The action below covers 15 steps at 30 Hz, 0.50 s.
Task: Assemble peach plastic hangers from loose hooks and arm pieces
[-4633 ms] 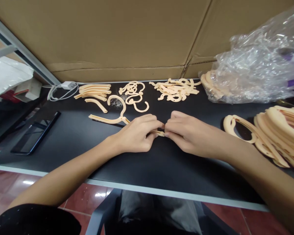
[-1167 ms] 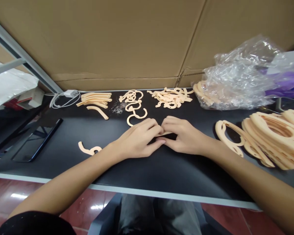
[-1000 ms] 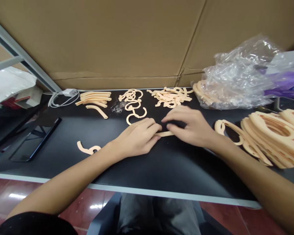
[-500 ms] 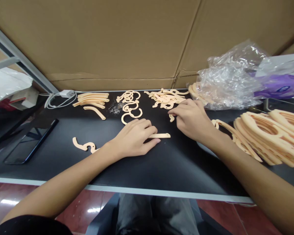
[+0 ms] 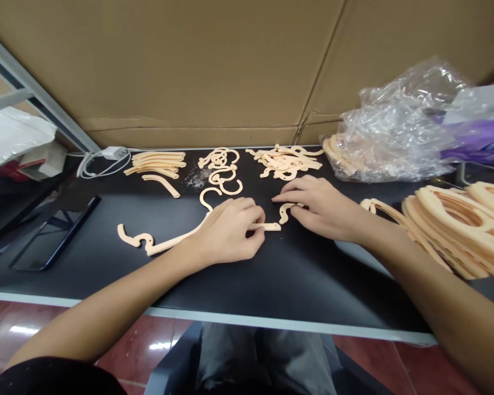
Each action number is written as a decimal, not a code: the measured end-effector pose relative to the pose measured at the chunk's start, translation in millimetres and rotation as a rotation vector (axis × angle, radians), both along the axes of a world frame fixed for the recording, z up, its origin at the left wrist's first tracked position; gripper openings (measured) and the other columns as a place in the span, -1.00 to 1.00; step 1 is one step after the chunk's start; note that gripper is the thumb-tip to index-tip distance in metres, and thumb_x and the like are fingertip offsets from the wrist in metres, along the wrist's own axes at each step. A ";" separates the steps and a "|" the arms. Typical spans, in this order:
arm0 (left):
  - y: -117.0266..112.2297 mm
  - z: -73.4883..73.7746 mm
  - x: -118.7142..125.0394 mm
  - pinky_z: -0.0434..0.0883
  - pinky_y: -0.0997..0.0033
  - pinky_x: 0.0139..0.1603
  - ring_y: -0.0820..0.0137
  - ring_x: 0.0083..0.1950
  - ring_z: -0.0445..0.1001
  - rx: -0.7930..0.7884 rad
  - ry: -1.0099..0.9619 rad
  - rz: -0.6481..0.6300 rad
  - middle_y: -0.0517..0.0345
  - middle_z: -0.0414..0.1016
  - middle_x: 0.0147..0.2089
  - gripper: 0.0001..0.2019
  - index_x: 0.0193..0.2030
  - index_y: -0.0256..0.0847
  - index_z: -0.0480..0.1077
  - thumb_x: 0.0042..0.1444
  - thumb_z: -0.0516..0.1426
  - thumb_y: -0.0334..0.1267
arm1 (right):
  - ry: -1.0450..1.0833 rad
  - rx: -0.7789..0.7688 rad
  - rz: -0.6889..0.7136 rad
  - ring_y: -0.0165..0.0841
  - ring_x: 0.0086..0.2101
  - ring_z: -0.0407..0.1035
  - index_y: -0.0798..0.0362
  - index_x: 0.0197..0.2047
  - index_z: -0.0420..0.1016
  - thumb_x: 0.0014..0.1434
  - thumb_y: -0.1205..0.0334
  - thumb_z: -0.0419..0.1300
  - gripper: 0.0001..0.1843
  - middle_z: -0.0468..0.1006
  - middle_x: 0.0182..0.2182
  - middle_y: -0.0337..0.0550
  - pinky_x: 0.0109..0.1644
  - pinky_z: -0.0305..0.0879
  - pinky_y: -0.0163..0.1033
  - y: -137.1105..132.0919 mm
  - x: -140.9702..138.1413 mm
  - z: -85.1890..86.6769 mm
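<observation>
My left hand (image 5: 234,230) is closed over a pale wooden clothes hanger (image 5: 173,241) lying on the black table. The hanger's hook (image 5: 208,196) sticks up behind my knuckles, and the flat end of its bar shows right of my fingers. A wavy wooden arm piece (image 5: 138,240) meets the bar's left end. My right hand (image 5: 315,206) has its thumb and fingers on a second curved wooden arm piece (image 5: 285,211), whose tip sits close beside the bar's right end. Part of that piece is hidden under the hand, and I cannot tell whether it touches the bar.
Behind lie several loose hooks (image 5: 222,173), curved strips (image 5: 158,162) and a heap of arm pieces (image 5: 288,162). On the right are stacked wooden shapes (image 5: 448,219) and clear plastic bags (image 5: 399,131). A phone (image 5: 55,233) and white cable (image 5: 102,164) are on the left.
My right hand has come nearer with the curved arm piece, bringing it from near the heap to the bar's right end. My left hand's fingers have curled tighter, and the hanger shows more.
</observation>
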<state>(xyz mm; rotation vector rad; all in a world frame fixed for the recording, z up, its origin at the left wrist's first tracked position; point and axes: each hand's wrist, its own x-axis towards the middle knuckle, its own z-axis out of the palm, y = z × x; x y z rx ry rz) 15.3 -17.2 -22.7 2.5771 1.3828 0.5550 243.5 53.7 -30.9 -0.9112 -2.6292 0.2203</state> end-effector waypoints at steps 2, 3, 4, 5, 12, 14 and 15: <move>-0.6 0.0 0.6 0.44 0.30 -0.20 0.31 -0.22 0.51 -0.028 -0.032 0.036 0.11 0.52 -0.25 -0.89 -0.23 -0.23 0.50 0.19 0.15 -0.30 | 0.015 -0.059 0.027 -0.11 0.00 0.41 -0.02 0.05 0.65 0.23 0.35 0.04 -0.55 0.56 -0.03 0.01 0.12 0.26 0.12 -0.2 0.2 2.2; -0.8 -0.7 0.5 0.45 0.30 -0.18 0.30 -0.19 0.52 -0.040 -0.054 0.036 0.11 0.53 -0.22 -0.87 -0.19 -0.22 0.51 0.22 0.16 -0.25 | 0.025 -0.079 0.033 -0.11 0.00 0.42 -0.03 0.04 0.66 0.20 0.36 0.05 -0.55 0.56 -0.03 0.01 0.11 0.28 0.11 -0.2 0.5 3.1; -0.8 -1.6 0.3 0.46 0.29 -0.13 0.30 -0.15 0.53 -0.048 -0.077 0.028 0.10 0.54 -0.19 -0.84 -0.15 -0.21 0.52 0.26 0.16 -0.21 | 0.035 -0.100 0.037 -0.12 -0.01 0.43 -0.04 0.02 0.67 0.18 0.36 0.07 -0.56 0.57 -0.04 0.00 0.10 0.30 0.09 0.0 0.8 4.1; -0.7 -2.8 -0.1 0.46 0.28 -0.09 0.30 -0.12 0.53 -0.056 -0.098 0.017 0.10 0.54 -0.16 -0.82 -0.12 -0.20 0.52 0.29 0.15 -0.18 | 0.045 -0.122 0.043 -0.14 -0.03 0.44 -0.05 0.00 0.68 0.17 0.36 0.10 -0.58 0.57 -0.05 -0.01 0.08 0.33 0.07 0.1 1.1 5.1; 0.5 -2.4 -1.1 0.43 0.32 -0.14 0.33 -0.16 0.51 -0.100 -0.104 0.014 0.13 0.53 -0.20 -0.93 -0.21 -0.22 0.45 0.30 0.15 -0.32 | 0.104 -0.236 0.060 -0.24 -0.19 0.50 -0.04 -0.22 0.68 0.16 0.29 0.18 -0.77 0.60 -0.18 -0.08 -0.11 0.40 -0.14 -1.6 -0.1 16.4; -0.7 0.2 -0.4 0.42 0.32 -0.16 0.34 -0.18 0.50 -0.082 -0.095 0.017 0.14 0.52 -0.21 -0.94 -0.22 -0.22 0.43 0.29 0.15 -0.33 | 0.120 -0.250 0.047 -0.26 -0.24 0.49 -0.02 -0.28 0.63 0.15 0.29 0.18 -0.83 0.62 -0.24 -0.12 -0.17 0.38 -0.17 -2.7 -1.6 18.9; -1.5 1.6 0.0 0.41 0.33 -0.17 0.34 -0.18 0.49 -0.073 -0.088 0.020 0.14 0.52 -0.20 -0.94 -0.23 -0.21 0.42 0.30 0.15 -0.32 | 0.127 -0.264 0.038 -0.28 -0.27 0.48 -0.01 -0.31 0.61 0.15 0.29 0.18 -0.85 0.62 -0.28 -0.14 -0.19 0.36 -0.18 -3.1 -2.1 19.9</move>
